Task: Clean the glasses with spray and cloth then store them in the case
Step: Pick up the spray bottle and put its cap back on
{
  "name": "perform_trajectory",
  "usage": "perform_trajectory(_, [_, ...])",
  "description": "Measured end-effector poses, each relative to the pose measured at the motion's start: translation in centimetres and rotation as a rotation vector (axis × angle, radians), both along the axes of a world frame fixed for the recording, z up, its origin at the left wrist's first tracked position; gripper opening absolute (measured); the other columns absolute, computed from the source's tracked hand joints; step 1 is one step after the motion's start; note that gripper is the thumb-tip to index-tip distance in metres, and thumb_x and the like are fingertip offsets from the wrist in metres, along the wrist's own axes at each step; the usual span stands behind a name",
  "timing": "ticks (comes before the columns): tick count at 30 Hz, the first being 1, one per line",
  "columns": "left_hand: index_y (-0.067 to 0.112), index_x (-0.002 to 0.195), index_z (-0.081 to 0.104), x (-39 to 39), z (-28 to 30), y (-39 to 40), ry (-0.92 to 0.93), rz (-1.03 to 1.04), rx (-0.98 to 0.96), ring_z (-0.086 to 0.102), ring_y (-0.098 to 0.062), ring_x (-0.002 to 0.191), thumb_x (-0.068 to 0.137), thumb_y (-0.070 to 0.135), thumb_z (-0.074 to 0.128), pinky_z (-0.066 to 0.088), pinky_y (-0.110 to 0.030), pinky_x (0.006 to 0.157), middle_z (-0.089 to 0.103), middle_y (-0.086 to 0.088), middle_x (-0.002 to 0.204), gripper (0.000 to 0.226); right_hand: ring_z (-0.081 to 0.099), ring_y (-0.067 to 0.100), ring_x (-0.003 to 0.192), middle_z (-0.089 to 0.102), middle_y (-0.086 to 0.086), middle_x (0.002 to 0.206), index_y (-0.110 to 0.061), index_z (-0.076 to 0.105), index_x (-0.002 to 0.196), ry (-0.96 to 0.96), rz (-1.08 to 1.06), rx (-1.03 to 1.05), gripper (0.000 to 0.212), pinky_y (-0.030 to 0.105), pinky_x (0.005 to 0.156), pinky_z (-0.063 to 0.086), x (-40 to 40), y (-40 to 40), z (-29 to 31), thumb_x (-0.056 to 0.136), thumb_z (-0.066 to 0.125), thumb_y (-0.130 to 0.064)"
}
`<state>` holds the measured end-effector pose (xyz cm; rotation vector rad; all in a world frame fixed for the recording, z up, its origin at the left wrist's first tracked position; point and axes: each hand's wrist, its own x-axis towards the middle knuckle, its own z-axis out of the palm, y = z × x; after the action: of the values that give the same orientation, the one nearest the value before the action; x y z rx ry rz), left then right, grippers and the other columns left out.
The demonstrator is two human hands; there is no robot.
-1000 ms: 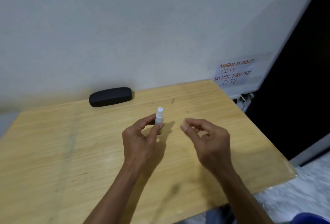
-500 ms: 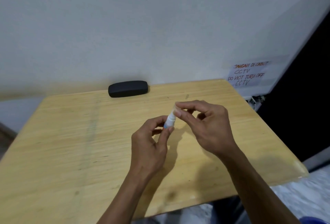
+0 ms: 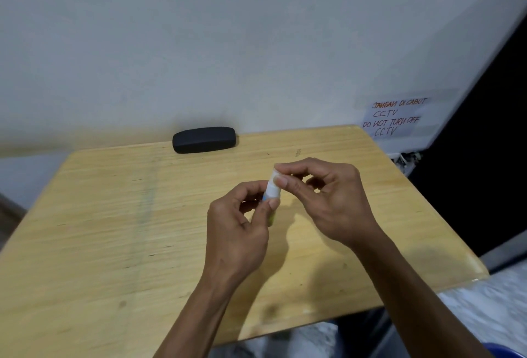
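My left hand grips the lower body of a small white spray bottle, held tilted above the middle of the wooden table. Thumb and forefinger of my right hand pinch the bottle's top end, hiding the nozzle. A black glasses case lies shut at the table's far edge by the wall. No glasses and no cloth are in view.
A white wall rises just behind the table. A handwritten paper sign hangs on it at the right, with plugs below. Beyond the table's right edge is a dark opening and a pale floor.
My right hand, open and apart a second ago, has closed on the top of the bottle. The left hand has tilted the bottle to the right. The view has shifted.
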<state>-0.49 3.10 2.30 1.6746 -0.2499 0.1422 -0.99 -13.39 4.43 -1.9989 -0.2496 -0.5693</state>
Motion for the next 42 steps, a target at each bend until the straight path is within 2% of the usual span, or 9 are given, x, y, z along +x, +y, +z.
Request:
perform_trajectory(5, [0.016,0.096,0.074,-0.1,0.3,-0.5,0.016,-0.012,-0.066,0.073,-0.013,0.078,0.083,0.007,0.075,0.054,-0.015,0.062,0.075,0.0,0.082,0.016,0.071,0.029,0.079,0.078,-0.014,0.098,-0.028,0.078,0.108,0.046,0.034,0.006,0.019,0.05,0.061,0.054,0.0,-0.4,0.6,0.089,0.076,-0.025])
perform_trajectory(8, [0.017,0.096,0.074,0.1,0.4,-0.8,0.028,0.008,-0.088,0.073,-0.012,0.073,0.082,0.009,0.077,0.057,-0.019,0.062,0.076,-0.002,0.082,0.016,0.072,0.022,0.084,0.078,-0.011,0.1,-0.03,0.076,0.112,0.067,0.019,0.003,0.021,0.049,0.056,0.053,0.0,-0.3,0.6,0.091,0.075,-0.027])
perform_trajectory(13, [0.018,0.099,0.075,0.5,0.3,-0.7,0.045,0.052,-0.076,0.074,-0.017,0.072,0.08,0.017,0.079,0.058,-0.023,0.062,0.076,0.001,0.083,0.019,0.069,0.01,0.08,0.076,-0.006,0.085,-0.029,0.074,0.117,0.063,-0.045,0.029,0.031,0.009,0.052,0.038,-0.1,0.5,-0.1,0.087,0.079,-0.028])
perform_trajectory(16, [0.016,0.099,0.075,0.9,0.2,-0.8,0.016,0.066,-0.054,0.074,-0.015,0.076,0.08,0.017,0.08,0.059,-0.026,0.061,0.076,0.002,0.084,0.02,0.072,0.01,0.083,0.076,-0.002,0.083,-0.027,0.072,0.118,0.062,-0.077,0.049,0.032,0.005,0.053,0.039,0.3,1.0,-0.5,0.086,0.08,-0.026])
perform_trajectory(21, [0.016,0.105,0.074,2.1,-0.9,-0.8,-0.039,0.086,0.031,0.073,-0.012,0.082,0.076,0.019,0.083,0.058,-0.021,0.068,0.075,0.006,0.092,0.03,0.071,0.01,0.088,0.074,-0.007,0.086,-0.028,0.073,0.114,0.044,-0.121,0.051,0.028,0.008,0.051,0.037,1.5,0.9,-1.0,0.087,0.079,-0.023])
perform_trajectory(25, [0.017,0.127,0.064,5.0,-3.1,0.8,-0.191,0.168,0.539,0.059,-0.015,0.118,0.081,0.036,0.076,0.048,-0.03,0.098,0.066,-0.001,0.126,0.05,0.071,0.005,0.089,0.076,-0.007,0.091,-0.029,0.074,0.111,0.041,-0.218,0.056,0.026,0.007,0.054,0.04,3.3,-0.3,-2.0,0.087,0.079,-0.021])
perform_trajectory(31, [0.022,0.143,0.044,9.1,-4.7,2.7,-0.035,0.229,1.041,0.028,-0.025,0.146,0.094,0.053,0.045,0.026,-0.043,0.116,0.035,-0.006,0.157,0.058,0.069,0.004,0.084,0.074,-0.006,0.085,-0.027,0.073,0.11,0.046,-0.283,0.021,0.025,0.008,0.064,0.044,7.3,-1.8,-3.0,0.086,0.078,-0.02])
perform_trajectory(35, [0.025,0.131,0.05,9.5,-5.9,3.1,-0.002,0.193,1.139,0.029,-0.025,0.145,0.097,0.055,0.031,0.026,-0.046,0.115,0.043,-0.005,0.151,0.049,0.068,0.005,0.08,0.072,-0.009,0.082,-0.027,0.073,0.111,0.042,-0.317,-0.024,0.024,0.029,0.078,0.058,10.4,-1.9,-3.4,0.088,0.075,-0.02])
perform_trajectory(42, [0.027,0.149,0.034,9.5,-6.5,3.4,0.027,0.174,1.119,0.011,-0.02,0.152,0.097,0.058,0.023,0.011,-0.047,0.122,0.025,-0.003,0.162,0.061,0.072,0.015,0.085,0.076,-0.002,0.092,-0.026,0.072,0.114,0.043,-0.352,-0.086,0.024,0.039,0.078,0.059,16.7,-0.8,-4.1,0.09,0.072,-0.025])
